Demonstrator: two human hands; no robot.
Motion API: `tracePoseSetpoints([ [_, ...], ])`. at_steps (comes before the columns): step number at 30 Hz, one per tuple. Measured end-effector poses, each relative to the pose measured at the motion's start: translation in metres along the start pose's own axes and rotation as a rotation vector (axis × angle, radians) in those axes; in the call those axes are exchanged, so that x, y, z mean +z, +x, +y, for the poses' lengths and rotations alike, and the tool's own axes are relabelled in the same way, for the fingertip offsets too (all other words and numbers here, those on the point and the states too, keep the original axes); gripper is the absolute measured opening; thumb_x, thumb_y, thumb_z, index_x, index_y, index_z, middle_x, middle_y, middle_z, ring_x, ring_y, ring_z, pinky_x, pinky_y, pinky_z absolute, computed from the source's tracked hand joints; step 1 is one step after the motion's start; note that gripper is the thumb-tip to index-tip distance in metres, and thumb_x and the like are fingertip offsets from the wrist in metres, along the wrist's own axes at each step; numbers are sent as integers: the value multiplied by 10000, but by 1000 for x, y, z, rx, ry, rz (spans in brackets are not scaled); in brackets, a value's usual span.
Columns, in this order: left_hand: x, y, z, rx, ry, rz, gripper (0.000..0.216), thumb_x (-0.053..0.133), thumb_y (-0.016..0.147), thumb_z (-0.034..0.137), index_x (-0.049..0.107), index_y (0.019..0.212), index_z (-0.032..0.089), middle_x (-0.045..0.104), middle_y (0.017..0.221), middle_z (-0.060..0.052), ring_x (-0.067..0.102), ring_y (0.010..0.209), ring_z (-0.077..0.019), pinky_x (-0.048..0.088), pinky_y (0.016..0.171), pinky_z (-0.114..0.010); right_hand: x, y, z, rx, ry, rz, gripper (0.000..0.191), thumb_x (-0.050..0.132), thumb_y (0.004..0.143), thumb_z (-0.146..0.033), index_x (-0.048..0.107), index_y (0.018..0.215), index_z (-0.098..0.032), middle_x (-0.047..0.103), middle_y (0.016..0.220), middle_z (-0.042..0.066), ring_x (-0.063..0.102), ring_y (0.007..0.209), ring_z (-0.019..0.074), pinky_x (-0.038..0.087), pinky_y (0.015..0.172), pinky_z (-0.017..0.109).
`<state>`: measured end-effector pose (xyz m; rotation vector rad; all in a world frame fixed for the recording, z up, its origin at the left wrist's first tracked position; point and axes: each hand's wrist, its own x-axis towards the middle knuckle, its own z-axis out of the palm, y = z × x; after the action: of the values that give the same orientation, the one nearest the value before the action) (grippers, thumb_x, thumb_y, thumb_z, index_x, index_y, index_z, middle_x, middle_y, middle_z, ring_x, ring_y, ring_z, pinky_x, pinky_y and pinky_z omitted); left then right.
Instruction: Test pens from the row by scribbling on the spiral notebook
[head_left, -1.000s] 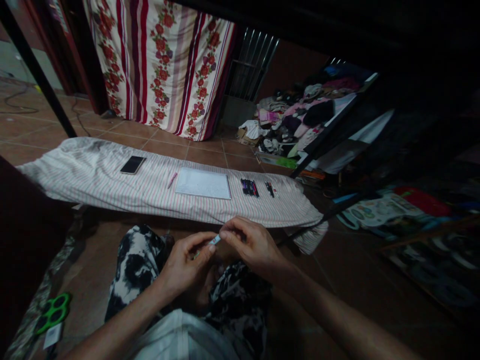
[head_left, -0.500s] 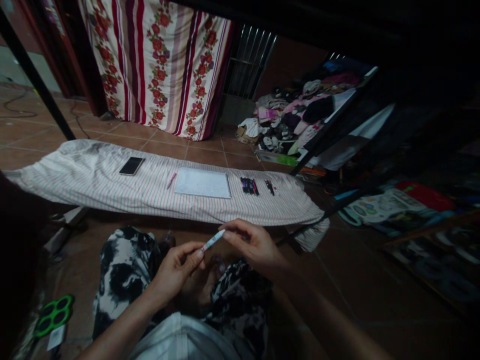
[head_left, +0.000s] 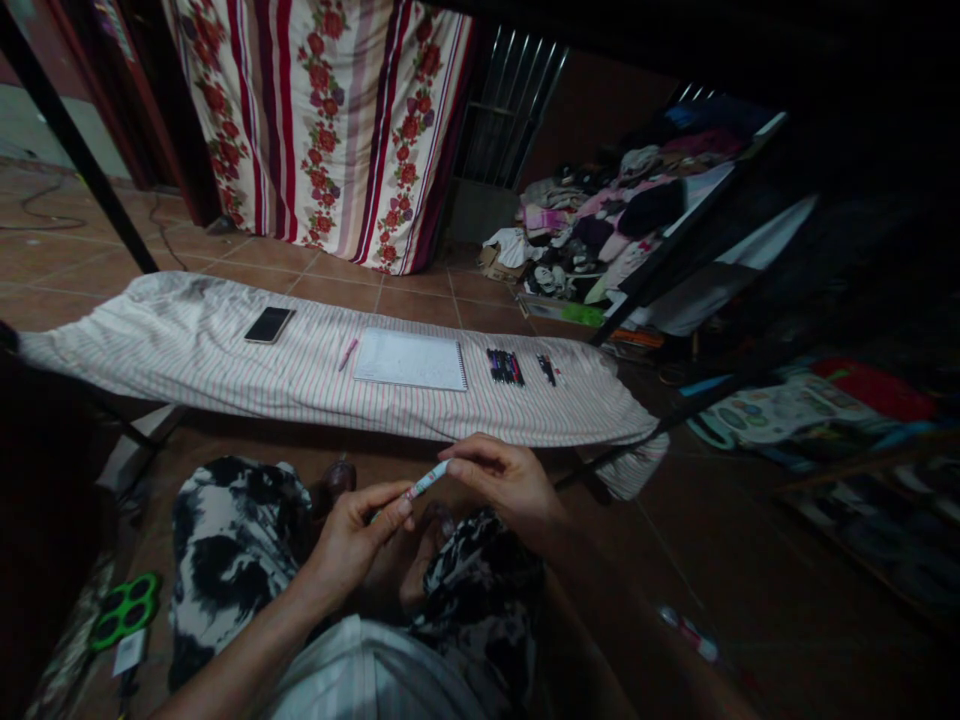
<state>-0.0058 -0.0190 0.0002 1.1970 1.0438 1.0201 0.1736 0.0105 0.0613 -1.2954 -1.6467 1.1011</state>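
Above my lap, my left hand (head_left: pixel 367 530) grips the lower end of a slim white pen (head_left: pixel 429 481) with coloured print on its barrel. My right hand (head_left: pixel 502 485) pinches the pen's upper end between thumb and fingers. Exactly what kind of pen it is, I cannot make out. Beyond my hands, an open spiral notebook (head_left: pixel 410 360) lies on the striped cloth. A pink pen (head_left: pixel 349 354) rests to its left. Several dark pens (head_left: pixel 505 367) lie side by side to its right, with a smaller group of pens (head_left: pixel 547 370) past them.
A phone (head_left: pixel 269 325) lies on the left of the narrow bench covered with striped cloth (head_left: pixel 187 350). Dark bars slant at both ends. A green four-ringed object (head_left: pixel 124 610) is on the floor at lower left. Clothes (head_left: pixel 592 220) are heaped at the back right, beside a floral curtain (head_left: pixel 322 130).
The view has shifted slightly, and a small whitish object now shows on the floor at lower right. Both hands keep hold of the pen, with the right fingers a little further over its end.
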Motion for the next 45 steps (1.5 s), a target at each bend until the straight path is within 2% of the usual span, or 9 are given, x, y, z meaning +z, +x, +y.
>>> tracePoseSetpoints([
  [4, 2, 1, -1, 71, 77, 52, 237, 610, 726, 338, 717, 862, 175, 698, 806, -45, 604, 757, -176, 463, 695, -249, 0, -2, 2, 38, -49, 42, 197, 620, 693, -350, 660, 740, -163, 629, 681, 12, 563, 626, 126, 426, 570, 226],
  [9, 7, 2, -5, 131, 136, 98, 236, 614, 728, 326, 712, 907, 207, 701, 846, -45, 609, 750, -175, 477, 685, -252, 6, -7, 5, 66, -174, 158, 237, 583, 717, -407, 595, 670, -176, 466, 479, -51, 391, 434, 73, 284, 399, 192],
  [11, 8, 3, -5, 119, 120, 116, 241, 621, 722, 327, 711, 906, 201, 697, 822, -45, 604, 724, -168, 472, 659, -243, 8, -7, 7, 58, -123, 164, 217, 584, 723, -395, 597, 686, -181, 509, 517, -40, 439, 464, 78, 325, 423, 189],
  [16, 8, 3, -1, -22, -89, 97, 305, 634, 701, 373, 700, 889, 142, 634, 620, -15, 515, 506, -100, 413, 513, -204, 8, -3, 14, 13, 201, 74, 257, 612, 723, -353, 641, 924, -195, 648, 774, 12, 595, 707, 127, 465, 651, 237],
  [21, 11, 1, 5, -105, -173, 5, 361, 660, 662, 419, 690, 840, 106, 562, 540, 12, 431, 424, -60, 329, 449, -186, 2, -3, 13, -75, 122, 85, 170, 619, 733, -295, 695, 861, -212, 669, 867, 31, 602, 836, 154, 456, 741, 261],
  [26, 15, 0, 6, -113, -160, -18, 349, 653, 658, 430, 694, 812, 119, 570, 559, 7, 440, 436, -63, 336, 460, -188, -1, -5, 12, -56, 68, 112, 133, 616, 730, -295, 699, 786, -207, 670, 783, 15, 607, 760, 142, 456, 676, 238],
  [32, 18, 0, 6, -50, -81, 60, 337, 637, 679, 388, 699, 874, 120, 596, 578, -2, 461, 452, -78, 380, 472, -200, 5, -5, 13, 6, 122, 183, 179, 636, 687, -351, 674, 741, -185, 663, 706, 6, 600, 673, 134, 451, 604, 224],
  [41, 23, 2, -1, 33, -52, 83, 302, 636, 687, 361, 698, 872, 131, 643, 633, -15, 490, 471, -82, 429, 518, -206, 6, -10, 17, 85, 109, 201, 274, 609, 706, -439, 602, 725, -166, 551, 579, -31, 497, 535, 92, 377, 486, 192],
  [45, 22, 1, 0, 5, -72, 98, 342, 650, 663, 395, 692, 859, 118, 628, 604, -14, 484, 459, -88, 421, 507, -217, 8, -10, 18, 54, 153, 214, 278, 617, 701, -433, 636, 756, -161, 591, 627, -11, 524, 570, 101, 418, 542, 207],
])
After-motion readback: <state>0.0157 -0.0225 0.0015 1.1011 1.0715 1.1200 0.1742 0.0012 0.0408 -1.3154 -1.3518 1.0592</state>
